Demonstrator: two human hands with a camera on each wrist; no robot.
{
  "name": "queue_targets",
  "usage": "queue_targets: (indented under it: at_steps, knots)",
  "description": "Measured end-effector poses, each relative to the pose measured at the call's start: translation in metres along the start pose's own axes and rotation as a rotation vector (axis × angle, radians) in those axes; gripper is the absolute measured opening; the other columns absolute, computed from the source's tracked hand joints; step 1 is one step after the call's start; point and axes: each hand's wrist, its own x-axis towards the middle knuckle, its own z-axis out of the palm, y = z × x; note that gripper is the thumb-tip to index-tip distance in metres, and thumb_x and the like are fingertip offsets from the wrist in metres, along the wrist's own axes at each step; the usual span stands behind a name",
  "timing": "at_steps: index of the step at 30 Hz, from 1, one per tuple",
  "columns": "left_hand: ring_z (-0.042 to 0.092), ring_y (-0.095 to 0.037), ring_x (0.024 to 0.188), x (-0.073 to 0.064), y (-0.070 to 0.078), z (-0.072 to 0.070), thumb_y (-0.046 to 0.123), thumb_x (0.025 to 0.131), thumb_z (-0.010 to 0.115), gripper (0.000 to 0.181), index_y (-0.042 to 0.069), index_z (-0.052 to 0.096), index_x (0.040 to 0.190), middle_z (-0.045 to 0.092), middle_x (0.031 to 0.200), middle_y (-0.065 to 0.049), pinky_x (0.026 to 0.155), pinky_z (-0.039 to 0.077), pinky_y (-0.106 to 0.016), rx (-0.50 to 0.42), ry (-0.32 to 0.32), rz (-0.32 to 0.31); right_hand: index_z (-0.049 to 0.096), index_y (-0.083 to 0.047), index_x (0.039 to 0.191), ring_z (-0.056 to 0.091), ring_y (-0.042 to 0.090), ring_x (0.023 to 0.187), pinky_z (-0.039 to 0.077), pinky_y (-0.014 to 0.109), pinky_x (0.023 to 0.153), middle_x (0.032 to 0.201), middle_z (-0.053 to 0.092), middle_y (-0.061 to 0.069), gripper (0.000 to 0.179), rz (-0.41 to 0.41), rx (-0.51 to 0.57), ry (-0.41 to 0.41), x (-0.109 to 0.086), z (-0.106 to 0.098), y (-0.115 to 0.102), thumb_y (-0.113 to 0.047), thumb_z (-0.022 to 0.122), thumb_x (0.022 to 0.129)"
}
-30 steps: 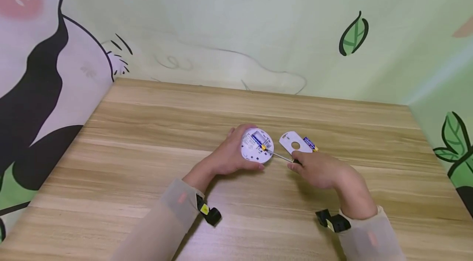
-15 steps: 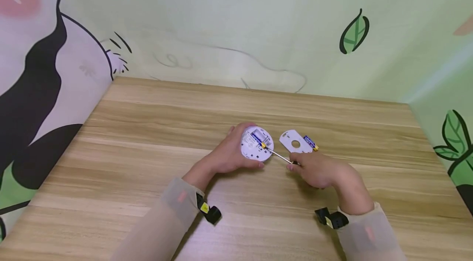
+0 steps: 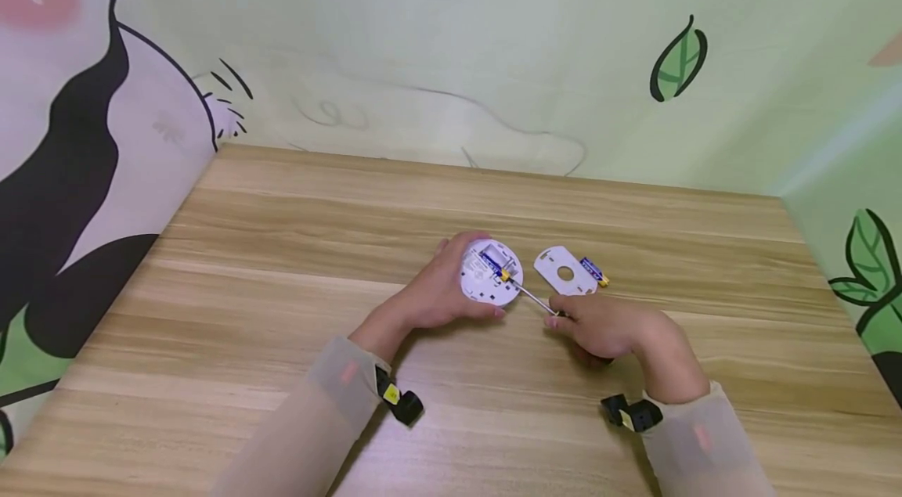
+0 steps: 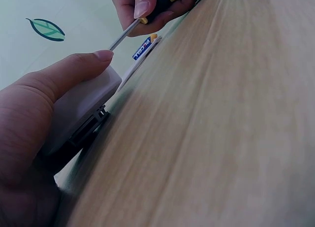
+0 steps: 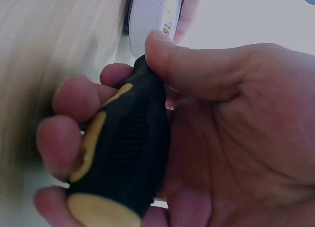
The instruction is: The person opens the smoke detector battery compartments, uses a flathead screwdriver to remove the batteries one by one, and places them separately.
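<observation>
My left hand (image 3: 440,293) grips a round white device resembling a smoke detector (image 3: 481,292) by its edge, thumb at the near side, slotted face up. In its open compartment lies a blue-and-yellow battery (image 3: 493,265). With curled fingers my right hand (image 3: 613,326) holds a screwdriver (image 3: 535,300). Its black-and-yellow handle (image 5: 128,138) fills the palm in the right wrist view, thumb along the neck. The metal tip reaches the battery's yellow end. The left wrist view shows the device's side (image 4: 81,106) close over the table, its face hidden.
A white plate (image 3: 552,262) with a round hole lies right of the device, just beyond my right hand. A second blue-and-yellow battery (image 3: 594,271) lies at its right edge. The wooden table (image 3: 338,207) ends at a printed backdrop (image 3: 451,51).
My right hand has shifted slightly left and toward me, uncovering more of the white plate. The screwdriver tip stays at the battery's yellow end. My left hand keeps its grip on the device.
</observation>
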Motion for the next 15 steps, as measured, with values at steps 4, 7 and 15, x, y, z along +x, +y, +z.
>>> queue_targets:
  at_steps: [4, 7, 15]
  knots:
    - [0.044, -0.029, 0.14, 0.0003, -0.0001, 0.0001, 0.039, 0.064, 0.098, 0.114, 0.02, 0.032, 0.156, 0.048, 0.15, -0.005, 0.127, 0.027, -0.051, -0.007, -0.001, -0.004, 0.052, -0.013, 0.098, 0.056, 0.012, 0.057, 0.046, 0.03, 0.07, 0.06, 0.056, -0.001, 0.024, -0.008, 0.028, -0.006, 0.0002, 0.0005, 0.0007, -0.031, 0.043, 0.112]
    - [0.045, -0.028, 0.137, 0.0007, -0.0006, 0.0001, 0.04, 0.064, 0.098, 0.114, 0.02, 0.033, 0.155, 0.048, 0.149, -0.005, 0.124, 0.032, -0.05, -0.008, 0.0, -0.001, 0.052, -0.013, 0.097, 0.056, 0.012, 0.057, 0.046, 0.029, 0.07, 0.06, 0.057, -0.001, 0.025, -0.014, 0.028, -0.006, 0.0003, 0.0004, 0.0012, -0.031, 0.043, 0.112]
    - [0.043, -0.028, 0.14, 0.0001, -0.0011, -0.0003, 0.041, 0.065, 0.097, 0.113, 0.02, 0.033, 0.155, 0.047, 0.149, -0.004, 0.124, 0.032, -0.049, 0.0, 0.002, 0.007, 0.054, -0.013, 0.095, 0.058, 0.013, 0.061, 0.047, 0.03, 0.073, 0.062, 0.061, 0.0, 0.027, -0.004, 0.021, 0.006, 0.0005, -0.0006, 0.0015, -0.032, 0.043, 0.112]
